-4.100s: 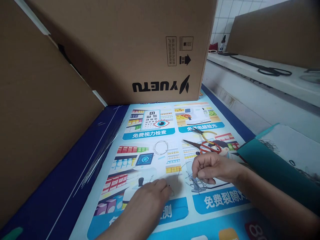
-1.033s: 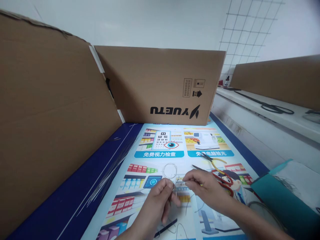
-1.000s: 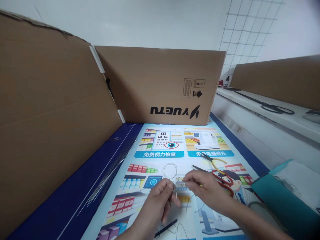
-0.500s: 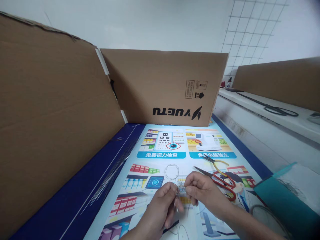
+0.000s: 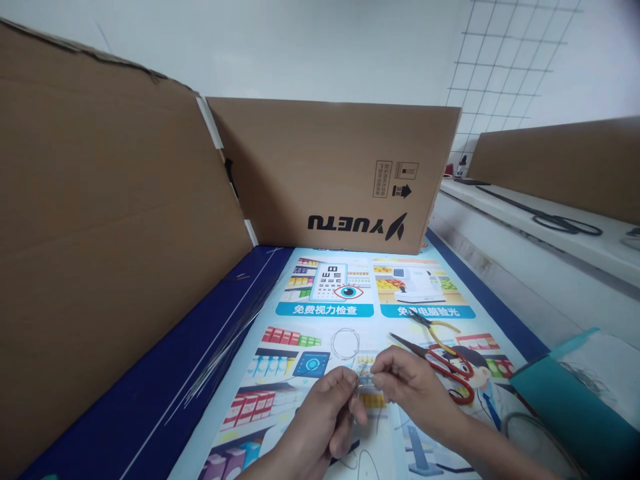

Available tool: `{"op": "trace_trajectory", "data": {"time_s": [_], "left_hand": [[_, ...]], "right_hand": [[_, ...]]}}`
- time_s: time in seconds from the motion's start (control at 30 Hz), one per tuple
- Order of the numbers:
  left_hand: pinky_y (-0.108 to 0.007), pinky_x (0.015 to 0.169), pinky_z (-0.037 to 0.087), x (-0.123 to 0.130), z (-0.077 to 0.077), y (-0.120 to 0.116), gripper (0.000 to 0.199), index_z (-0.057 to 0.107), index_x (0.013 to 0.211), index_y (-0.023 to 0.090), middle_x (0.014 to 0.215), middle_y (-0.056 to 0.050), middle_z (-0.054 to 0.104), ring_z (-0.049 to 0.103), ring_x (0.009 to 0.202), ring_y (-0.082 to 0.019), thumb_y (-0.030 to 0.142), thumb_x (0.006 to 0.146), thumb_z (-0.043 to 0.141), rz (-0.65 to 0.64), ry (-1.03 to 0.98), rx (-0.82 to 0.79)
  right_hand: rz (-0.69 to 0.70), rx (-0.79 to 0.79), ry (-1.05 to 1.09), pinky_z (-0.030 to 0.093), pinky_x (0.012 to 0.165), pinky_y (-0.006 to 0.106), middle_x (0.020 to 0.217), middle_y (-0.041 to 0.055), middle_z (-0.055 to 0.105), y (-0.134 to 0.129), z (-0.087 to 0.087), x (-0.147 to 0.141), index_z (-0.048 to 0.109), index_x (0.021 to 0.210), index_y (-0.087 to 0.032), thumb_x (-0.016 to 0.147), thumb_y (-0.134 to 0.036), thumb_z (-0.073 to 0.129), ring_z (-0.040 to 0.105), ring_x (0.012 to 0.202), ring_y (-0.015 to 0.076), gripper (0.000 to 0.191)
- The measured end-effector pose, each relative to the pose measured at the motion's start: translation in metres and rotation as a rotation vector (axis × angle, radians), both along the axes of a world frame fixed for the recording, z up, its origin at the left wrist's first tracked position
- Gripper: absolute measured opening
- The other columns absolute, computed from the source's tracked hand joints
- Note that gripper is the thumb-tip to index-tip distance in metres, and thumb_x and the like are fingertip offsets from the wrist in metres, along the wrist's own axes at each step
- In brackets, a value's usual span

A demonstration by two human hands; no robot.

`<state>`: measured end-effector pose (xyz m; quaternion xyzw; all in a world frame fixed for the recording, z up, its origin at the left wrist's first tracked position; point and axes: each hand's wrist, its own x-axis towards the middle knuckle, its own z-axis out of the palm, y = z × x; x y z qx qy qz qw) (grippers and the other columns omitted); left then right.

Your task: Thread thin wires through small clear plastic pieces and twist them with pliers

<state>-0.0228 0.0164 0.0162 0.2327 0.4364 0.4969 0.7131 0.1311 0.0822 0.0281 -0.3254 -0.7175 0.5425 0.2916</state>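
Over the printed sheet, my left hand (image 5: 327,413) is closed in a pinch on thin wire (image 5: 359,385), its thumb and forefinger pressed together. Just to its right, my right hand (image 5: 413,383) pinches at the same wire with thumb and forefinger, the fingertips of both hands almost meeting. The fine shape of the wire is too small to make out. A loop of thin wire (image 5: 345,329) shows right behind the hands. Beyond my right hand lie scissors with red handles (image 5: 454,397) and small pliers with yellow handles (image 5: 447,325).
Straight wires (image 5: 220,357) lie along the blue strip at left. At right stands a teal box (image 5: 565,393) with wire bits on its white top. Cardboard panels (image 5: 300,167) wall the back and left. A ledge (image 5: 500,200) holding a black cable runs along the right.
The view has shifted slightly, so everything sits a little further right. My left fingers have curled in a bit under the wire; both hands stay in nearly the same place.
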Motion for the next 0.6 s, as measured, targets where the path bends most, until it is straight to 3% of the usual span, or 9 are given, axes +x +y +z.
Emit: {"op": "trace_trajectory", "data": {"time_s": [0.33, 0.6], "left_hand": [[-0.017, 0.029, 0.014, -0.0005, -0.0031, 0.0004, 0.028, 0.045, 0.073, 0.018, 0.052, 0.002, 0.061, 0.024, 0.022, -0.001, 0.044, 0.085, 0.047, 0.033, -0.008, -0.015], [-0.018, 0.031, 0.014, -0.0029, -0.0014, 0.0014, 0.026, 0.044, 0.075, 0.019, 0.056, 0.003, 0.061, 0.025, 0.024, -0.001, 0.043, 0.086, 0.045, 0.066, 0.065, 0.022]], "right_hand": [[-0.022, 0.146, -0.061, 0.04, 0.059, 0.021, 0.072, -0.0021, 0.054, 0.0021, 0.0018, 0.0029, 0.056, 0.082, -0.019, 0.083, -0.02, 0.052, 0.049, 0.065, 0.0102, 0.004], [-0.029, 0.473, -0.179, 0.041, 0.067, 0.021, 0.077, -0.001, 0.06, 0.0051, 0.0097, 0.0064, 0.057, 0.08, -0.02, 0.084, -0.015, 0.05, 0.055, 0.072, 0.011, 0.01]]}}
